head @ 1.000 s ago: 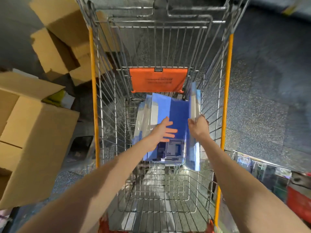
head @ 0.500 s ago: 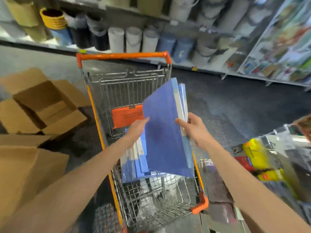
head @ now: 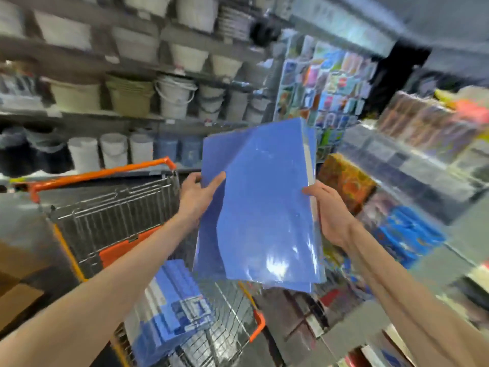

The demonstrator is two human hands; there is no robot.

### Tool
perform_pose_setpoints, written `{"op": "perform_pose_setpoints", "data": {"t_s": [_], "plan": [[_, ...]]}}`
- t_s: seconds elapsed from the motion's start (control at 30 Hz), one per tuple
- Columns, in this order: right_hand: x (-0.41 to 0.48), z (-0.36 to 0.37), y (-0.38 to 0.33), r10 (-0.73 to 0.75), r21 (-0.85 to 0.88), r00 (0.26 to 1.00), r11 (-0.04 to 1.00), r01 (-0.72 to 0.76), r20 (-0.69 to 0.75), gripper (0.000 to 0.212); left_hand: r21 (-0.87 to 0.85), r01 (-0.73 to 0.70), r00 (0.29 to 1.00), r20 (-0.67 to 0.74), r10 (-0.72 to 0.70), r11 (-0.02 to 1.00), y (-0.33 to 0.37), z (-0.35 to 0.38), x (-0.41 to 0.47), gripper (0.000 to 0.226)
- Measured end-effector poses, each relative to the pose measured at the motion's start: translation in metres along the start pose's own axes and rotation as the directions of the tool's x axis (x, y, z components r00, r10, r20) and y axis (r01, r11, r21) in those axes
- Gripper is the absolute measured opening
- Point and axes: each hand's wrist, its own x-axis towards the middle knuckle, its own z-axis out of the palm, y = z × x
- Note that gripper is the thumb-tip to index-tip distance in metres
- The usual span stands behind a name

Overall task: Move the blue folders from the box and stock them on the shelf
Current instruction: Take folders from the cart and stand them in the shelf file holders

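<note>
The left hand (head: 197, 193) and right hand (head: 328, 210) pinch the blue folders (head: 264, 207) by opposite edges, thumbs in front, seemingly to keep the floppy bundle flat; it's held upright, clear of the trolley (head: 111, 213), not yet on the shelf (head: 412, 165) to the right.

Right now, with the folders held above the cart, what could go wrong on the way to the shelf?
1. The left hand and right hand grip the blue folders only at the side edges. The wrap looks glossy and the lower end hangs unsupported, so the bundle may slip.
2. The shelf on the right looks crowded with stock, so swinging the bundle in could knock items off.
3. A drop would likely hit the cart.
</note>
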Motion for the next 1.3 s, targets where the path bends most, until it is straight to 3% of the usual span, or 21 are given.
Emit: {"op": "perform_pose_setpoints", "data": {"t_s": [0.07, 0.3, 0.47, 0.63, 0.77, 0.9, 1.03, 1.17, 1.23, 1.3], "plan": [[-0.017, -0.023, -0.024, -0.049, 0.02, 0.996, 0.999, 0.05, -0.068, 0.017, -0.051, -0.104, 0.994, 0.035, 0.106, 0.993, 0.035, 0.026, -0.015, 0.044], [-0.104, -0.138, -0.103, -0.25, -0.004, 0.907, 0.964, 0.264, -0.339, 0.031, -0.27, -0.212, 0.934, 0.228, 0.276, 0.939, 0.146, 0.145, -0.099, 0.054], [-0.189, -0.233, -0.153, -0.379, -0.064, 0.833, 0.92, 0.388, -0.402, 0.045, -0.347, -0.225, 0.855, 0.378, 0.356, 0.91, 0.218, 0.225, -0.189, 0.065], [-0.317, -0.336, -0.208, -0.486, -0.197, 0.69, 0.867, 0.458, -0.536, 0.047, -0.434, -0.346, 0.741, 0.418, 0.526, 0.832, 0.289, 0.321, -0.315, 0.065], [-0.399, -0.401, -0.236, -0.535, -0.271, 0.568, 0.831, 0.485, -0.625, 0.033, -0.346, -0.573, 0.623, 0.405, 0.669, 0.743, 0.33, 0.383, -0.405, 0.059], [-0.47, -0.459, -0.262, -0.599, -0.395, 0.367, 0.773, 0.497, -0.711, 0.025, -0.273, -0.773, 0.45, 0.402, 0.798, 0.573, 0.364, 0.438, -0.486, 0.056], [-0.509, -0.5, -0.29, -0.672, -0.606, 0.111, 0.717, 0.344, -0.732, 0.032, -0.255, -0.865, 0.313, 0.4, 0.861, 0.433, 0.388, 0.483, -0.531, 0.05], [-0.532, -0.535, -0.319, -0.74, -0.745, -0.11, 0.641, 0.185, -0.664, 0.026, -0.313, -0.916, 0.116, 0.393, 0.912, 0.251, 0.411, 0.531, -0.562, 0.05], [-0.533, -0.551, -0.332, -0.759, -0.782, -0.19, 0.61, 0.126, -0.623, 0.026, -0.263, -0.957, 0.015, 0.378, 0.926, 0.123, 0.421, 0.556, -0.566, 0.053], [-0.527, -0.57, -0.345, -0.764, -0.803, -0.256, 0.588, 0.1, -0.592, 0.027, -0.236, -0.97, -0.042, 0.369, 0.929, 0.05, 0.429, 0.587, -0.566, 0.051]]}}
